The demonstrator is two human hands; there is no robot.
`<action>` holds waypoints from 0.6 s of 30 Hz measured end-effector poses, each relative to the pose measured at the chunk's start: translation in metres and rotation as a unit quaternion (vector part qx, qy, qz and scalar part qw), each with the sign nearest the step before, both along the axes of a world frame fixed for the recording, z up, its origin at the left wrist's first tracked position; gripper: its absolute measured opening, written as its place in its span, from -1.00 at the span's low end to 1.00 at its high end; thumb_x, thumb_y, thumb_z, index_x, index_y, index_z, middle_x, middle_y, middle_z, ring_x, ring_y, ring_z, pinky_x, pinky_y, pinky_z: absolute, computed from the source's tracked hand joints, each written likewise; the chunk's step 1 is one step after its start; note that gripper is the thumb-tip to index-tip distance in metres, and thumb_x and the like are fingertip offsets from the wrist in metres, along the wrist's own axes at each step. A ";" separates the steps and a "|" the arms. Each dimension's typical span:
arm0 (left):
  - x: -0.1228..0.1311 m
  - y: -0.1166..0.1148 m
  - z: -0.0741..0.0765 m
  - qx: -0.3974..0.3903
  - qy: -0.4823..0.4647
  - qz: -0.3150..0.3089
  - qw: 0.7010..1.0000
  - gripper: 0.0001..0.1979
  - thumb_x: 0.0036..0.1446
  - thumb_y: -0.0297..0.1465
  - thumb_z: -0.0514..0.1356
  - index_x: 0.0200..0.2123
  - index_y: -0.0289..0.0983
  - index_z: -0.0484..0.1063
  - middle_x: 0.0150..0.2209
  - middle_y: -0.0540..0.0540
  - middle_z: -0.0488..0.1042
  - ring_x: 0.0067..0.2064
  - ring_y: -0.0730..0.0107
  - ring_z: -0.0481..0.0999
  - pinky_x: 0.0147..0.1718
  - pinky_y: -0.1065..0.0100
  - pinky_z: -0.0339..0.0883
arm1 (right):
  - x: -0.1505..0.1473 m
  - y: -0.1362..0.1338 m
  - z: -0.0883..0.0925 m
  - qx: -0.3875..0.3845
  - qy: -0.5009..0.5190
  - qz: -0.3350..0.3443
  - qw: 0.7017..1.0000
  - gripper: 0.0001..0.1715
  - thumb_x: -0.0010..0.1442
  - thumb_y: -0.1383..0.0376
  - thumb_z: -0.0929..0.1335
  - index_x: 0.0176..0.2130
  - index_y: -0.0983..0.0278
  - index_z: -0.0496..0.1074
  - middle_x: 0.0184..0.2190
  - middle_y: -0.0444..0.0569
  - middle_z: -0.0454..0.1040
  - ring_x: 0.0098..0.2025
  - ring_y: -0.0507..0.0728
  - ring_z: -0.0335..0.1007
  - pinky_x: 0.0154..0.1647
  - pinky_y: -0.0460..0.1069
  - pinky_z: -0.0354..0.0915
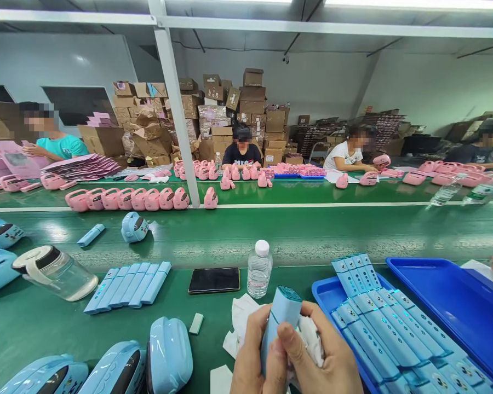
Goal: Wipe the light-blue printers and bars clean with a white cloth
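Hands [299,355] closed together, we gripped a pale blue bar device [282,323] with white tissue [310,342] bunched against it. Right of them sat a blue plastic tray [321,293] of matching bars [378,334].

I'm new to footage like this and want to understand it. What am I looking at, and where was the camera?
This picture comes from a camera worn on a person's head, looking forward and down, so the bare hands at the bottom are that person's own. The left hand and right hand hold a pale blue stick, with white tissue bunched beside it. To the right, a blue tray holds more sticks. The green bench also carries a water bottle, a phone and pale blue cases. Farther off, other people sit at a second green bench among pink items.
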State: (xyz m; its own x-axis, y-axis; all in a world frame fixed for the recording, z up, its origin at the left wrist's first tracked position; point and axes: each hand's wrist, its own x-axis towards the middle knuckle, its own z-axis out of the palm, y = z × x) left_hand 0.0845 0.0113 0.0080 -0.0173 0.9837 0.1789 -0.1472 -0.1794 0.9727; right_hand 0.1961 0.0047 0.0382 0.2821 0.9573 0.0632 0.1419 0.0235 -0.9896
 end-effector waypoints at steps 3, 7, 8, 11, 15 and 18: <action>-0.002 0.001 -0.002 -0.034 -0.056 -0.048 0.997 -0.45 0.34 0.11 0.15 0.09 -0.18 0.51 -0.22 -0.10 0.63 -0.29 0.34 0.53 -0.28 0.38 0.36 | -0.006 -0.001 -0.003 0.069 -0.065 -0.029 0.995 -0.49 0.27 -0.21 0.40 -0.18 0.13 0.62 -0.45 -0.11 0.56 -0.44 0.13 0.48 -0.41 -0.07 0.38; -0.016 0.007 0.001 -0.132 -0.223 -0.241 0.935 -0.39 0.32 0.17 0.13 0.03 -0.25 0.52 -0.55 0.02 0.46 -0.57 0.53 0.31 -0.52 0.50 0.23 | 0.010 0.017 -0.023 0.093 -0.084 -0.052 0.991 -0.44 0.34 -0.18 0.36 -0.39 0.18 0.56 -0.53 -0.09 0.49 -0.51 0.09 0.40 -0.46 -0.08 0.31; -0.019 0.009 0.000 -0.137 -0.261 -0.279 0.914 -0.36 0.30 0.20 0.13 0.02 -0.26 0.53 -0.60 0.05 0.41 -0.60 0.54 0.28 -0.53 0.52 0.23 | 0.016 0.023 -0.029 0.073 -0.061 -0.052 0.994 -0.40 0.33 -0.20 0.36 -0.44 0.20 0.50 -0.57 -0.12 0.43 -0.55 0.06 0.33 -0.52 -0.09 0.25; -0.027 0.012 -0.007 -0.112 -0.329 -0.312 0.884 -0.41 0.27 0.14 0.23 0.03 -0.24 0.55 -0.59 0.08 0.36 -0.61 0.58 0.24 -0.52 0.55 0.23 | 0.029 0.035 -0.042 0.035 0.042 -0.076 0.996 -0.35 0.27 -0.25 0.40 -0.46 0.23 0.41 -0.60 -0.19 0.29 -0.60 0.00 0.13 -0.62 -0.13 0.11; -0.025 0.015 -0.010 -0.142 -0.368 -0.277 0.876 -0.53 0.29 0.05 0.27 -0.05 -0.24 0.59 -0.58 0.06 0.38 -0.63 0.57 0.26 -0.57 0.55 0.21 | 0.033 0.036 -0.038 0.000 0.213 -0.069 0.975 -0.40 0.18 -0.24 0.48 -0.25 0.24 0.54 -0.46 -0.13 0.47 -0.54 0.02 0.28 -0.60 -0.15 0.24; -0.020 0.017 -0.009 -0.208 -0.338 -0.259 0.881 -0.36 0.14 0.20 0.30 -0.14 -0.29 0.64 -0.57 0.00 0.43 -0.59 0.50 0.32 -0.55 0.48 0.26 | 0.023 0.029 -0.021 0.022 0.274 -0.015 0.961 -0.37 0.29 -0.25 0.38 0.03 0.15 0.59 -0.08 0.05 0.64 -0.21 0.22 0.61 -0.34 -0.01 0.55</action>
